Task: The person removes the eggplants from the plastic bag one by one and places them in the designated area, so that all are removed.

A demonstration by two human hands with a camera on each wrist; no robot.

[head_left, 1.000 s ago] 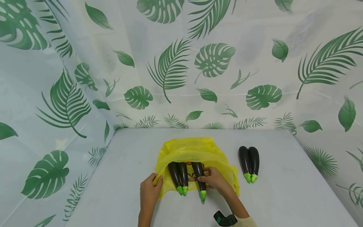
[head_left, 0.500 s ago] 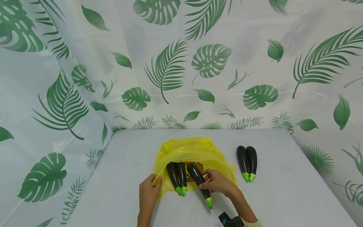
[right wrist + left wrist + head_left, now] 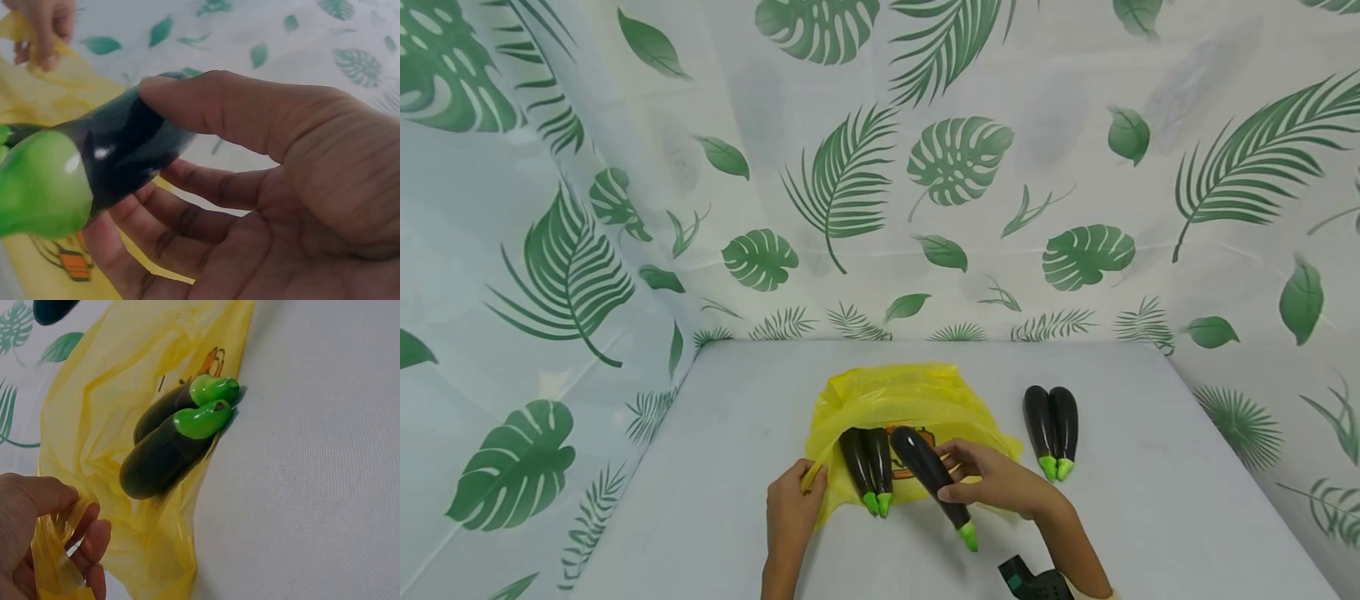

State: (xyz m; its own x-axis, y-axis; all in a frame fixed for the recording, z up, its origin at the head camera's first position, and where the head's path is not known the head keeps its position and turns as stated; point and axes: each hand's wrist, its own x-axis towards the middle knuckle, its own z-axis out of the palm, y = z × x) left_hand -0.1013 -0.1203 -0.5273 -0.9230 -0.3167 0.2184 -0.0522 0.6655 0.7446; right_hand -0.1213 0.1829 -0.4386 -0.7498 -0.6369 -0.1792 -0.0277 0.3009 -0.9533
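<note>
1 eggplant (image 3: pixel 927 472) slants over the yellow bag (image 3: pixel 887 390), fingers of the right hand (image 3: pixel 1000 485) clamped on it; the left hand (image 3: pixel 794 502) pinches the bag; 2 eggplants (image 3: pixel 881 462) lie partly inside, 2 others (image 3: pixel 1040 425) toward the right edge of the desk (image 3: pixel 1157 483).

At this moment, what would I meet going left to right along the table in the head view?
Bare left hand → left pair of long, glossy black, green-capped eggplants → held single eggplant → right pair of eggplants.

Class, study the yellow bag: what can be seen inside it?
Two eggplants lie side by side in the open mouth of the yellow bag, green ends outward. Its upper layer covers their far ends and anything deeper.
</note>
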